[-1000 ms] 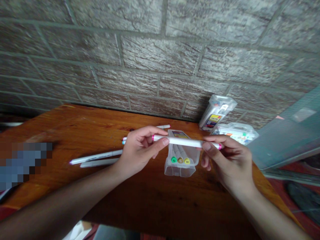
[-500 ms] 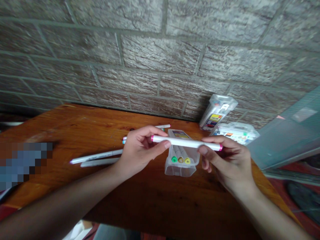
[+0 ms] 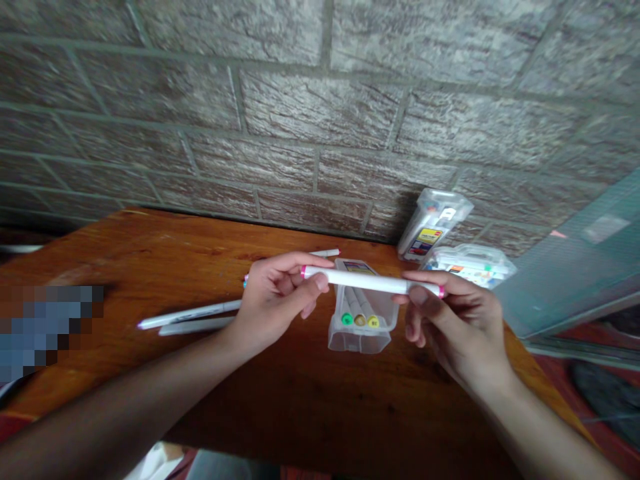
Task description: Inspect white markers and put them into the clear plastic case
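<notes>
A white marker pen (image 3: 367,281) with pink ends is held level between my two hands. My left hand (image 3: 283,290) pinches its left end between thumb and fingers. At the other end, my right hand (image 3: 457,317) grips it the same way, thumb on the near side. Below and behind the marker stands a clear plastic case (image 3: 360,341), open, with a few markers in it. Their round ends show green (image 3: 347,319), brown (image 3: 359,320) and yellow (image 3: 373,322). Loose markers (image 3: 193,313) lie on the table to the left, partly hidden by my left hand.
On the wooden table (image 3: 320,400), a tall clear case of markers (image 3: 433,227) leans near the brick wall (image 3: 280,107). A second clear case (image 3: 473,263) sits beside it, behind my right hand. A glass panel (image 3: 590,253) is at the right.
My left thumb and fingers have slid slightly left on the marker, toward its end. The right thumb has shifted a little toward the right end. The marker stays level in both hands.
</notes>
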Motion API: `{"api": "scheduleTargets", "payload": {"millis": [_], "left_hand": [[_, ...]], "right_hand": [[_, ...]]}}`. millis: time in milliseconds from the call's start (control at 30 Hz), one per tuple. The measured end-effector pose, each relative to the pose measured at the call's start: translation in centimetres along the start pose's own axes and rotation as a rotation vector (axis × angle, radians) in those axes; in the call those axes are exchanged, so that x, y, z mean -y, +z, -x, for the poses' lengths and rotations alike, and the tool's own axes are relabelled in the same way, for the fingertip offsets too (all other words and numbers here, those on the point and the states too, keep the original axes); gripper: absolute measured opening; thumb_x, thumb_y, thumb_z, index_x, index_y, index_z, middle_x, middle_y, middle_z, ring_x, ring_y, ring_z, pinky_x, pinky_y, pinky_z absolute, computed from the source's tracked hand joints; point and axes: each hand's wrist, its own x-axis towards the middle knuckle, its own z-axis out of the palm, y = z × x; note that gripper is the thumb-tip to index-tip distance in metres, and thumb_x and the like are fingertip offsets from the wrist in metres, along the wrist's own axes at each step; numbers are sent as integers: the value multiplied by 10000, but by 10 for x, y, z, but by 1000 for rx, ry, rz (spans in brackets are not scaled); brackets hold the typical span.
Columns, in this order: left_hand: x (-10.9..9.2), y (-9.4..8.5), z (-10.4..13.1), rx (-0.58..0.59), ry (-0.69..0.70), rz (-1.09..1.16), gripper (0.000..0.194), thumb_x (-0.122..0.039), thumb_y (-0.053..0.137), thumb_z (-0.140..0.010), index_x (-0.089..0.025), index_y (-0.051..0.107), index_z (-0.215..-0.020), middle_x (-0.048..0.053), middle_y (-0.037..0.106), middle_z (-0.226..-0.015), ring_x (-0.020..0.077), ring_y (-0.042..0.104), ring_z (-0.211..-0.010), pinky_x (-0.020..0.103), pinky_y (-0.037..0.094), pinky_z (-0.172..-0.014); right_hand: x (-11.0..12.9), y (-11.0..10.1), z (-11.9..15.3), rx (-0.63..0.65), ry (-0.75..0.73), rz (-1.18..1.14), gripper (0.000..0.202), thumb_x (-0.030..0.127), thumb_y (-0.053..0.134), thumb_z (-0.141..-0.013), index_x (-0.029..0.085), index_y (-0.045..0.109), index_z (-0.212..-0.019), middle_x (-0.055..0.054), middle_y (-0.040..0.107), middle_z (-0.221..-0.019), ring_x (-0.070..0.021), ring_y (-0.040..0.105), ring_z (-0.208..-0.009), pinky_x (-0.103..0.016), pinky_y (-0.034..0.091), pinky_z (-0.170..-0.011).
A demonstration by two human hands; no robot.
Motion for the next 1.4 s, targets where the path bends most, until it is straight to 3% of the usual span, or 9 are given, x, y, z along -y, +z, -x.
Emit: {"api": "scheduleTargets", "payload": {"millis": [133,300,767,1000,1267,1400], "left_hand": [[-4,5,-2,3,23,-66,106,-161,870,-859,-159,823,-953,-35,643,-588,57,521,-433,154,399,-407],[-7,8,-4,14,83,-121,142,-115,890,-809,-156,812,-920,-37,669,-610,51,513,-442,162,413,-419],[-4,5,-4,1,80,-179,95,-136,884,-823,-169,813,-877,-48,633,-562,55,511,-441,170,394,-428],[-4,2,-2,-10,-9,-108,111,-232,829,-910,-182,835,-1009,20,757,-745,60,543,-440,176,406,-405],[-6,6,-4,6,46,-143,73,-158,858,-858,-180,822,-918,-26,694,-646,54,523,-465,164,409,-444],[-5,6,-5,-12,110,-214,104,-149,894,-802,-174,812,-862,3,744,-718,77,587,-543,179,473,-510]], "right_hand": [[-2,1,1,-21,-7,37,157,269,899,-887,277,871,-1041,14,727,-551,-93,627,-383,-137,497,-367],[-1,1,0,-37,-11,59,161,266,918,-865,260,857,-1014,14,728,-554,-98,631,-378,-142,495,-364],[-1,2,1,-33,-37,90,120,254,911,-870,247,843,-969,25,708,-544,-98,627,-379,-148,494,-368],[1,2,-2,-50,8,29,148,310,882,-903,269,865,-1044,-23,812,-750,-94,640,-414,-165,502,-362],[-1,0,1,-35,-54,123,134,261,889,-895,253,847,-1022,19,729,-582,-97,626,-393,-161,497,-375],[-3,1,2,-35,-88,158,142,214,906,-862,232,831,-981,24,712,-569,-114,635,-386,-177,503,-366]]}}
